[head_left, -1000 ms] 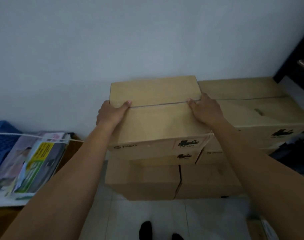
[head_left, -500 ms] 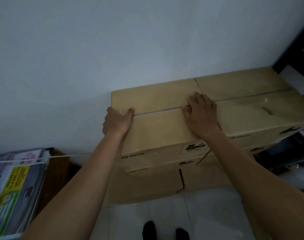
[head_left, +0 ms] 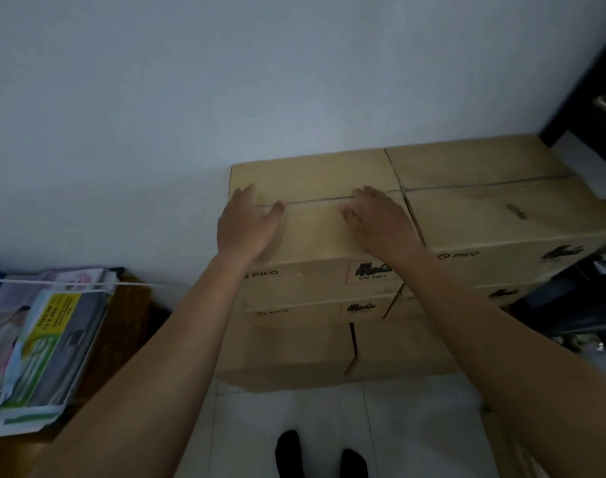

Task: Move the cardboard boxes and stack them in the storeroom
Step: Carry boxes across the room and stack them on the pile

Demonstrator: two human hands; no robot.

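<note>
Your L hand (head_left: 248, 224) & R hand (head_left: 381, 224) lie flat on the top box (head_left: 312, 236), fingers loose, gripping nothing. Box looks placed atop the stack (head_left: 288, 350) by the wall (head_left: 294, 81) (more to fetch? can't tell).

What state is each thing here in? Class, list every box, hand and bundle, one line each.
Top left box: closed, set on the stack, against the wall.
Top right box: closed, beside it, level.
Lower boxes: closed, stacked beneath, bearing the others.
Left hand: open, palm down on the top left box.
Right hand: open, palm down on the same box.
Magazine bundle: tied with white string.
</note>
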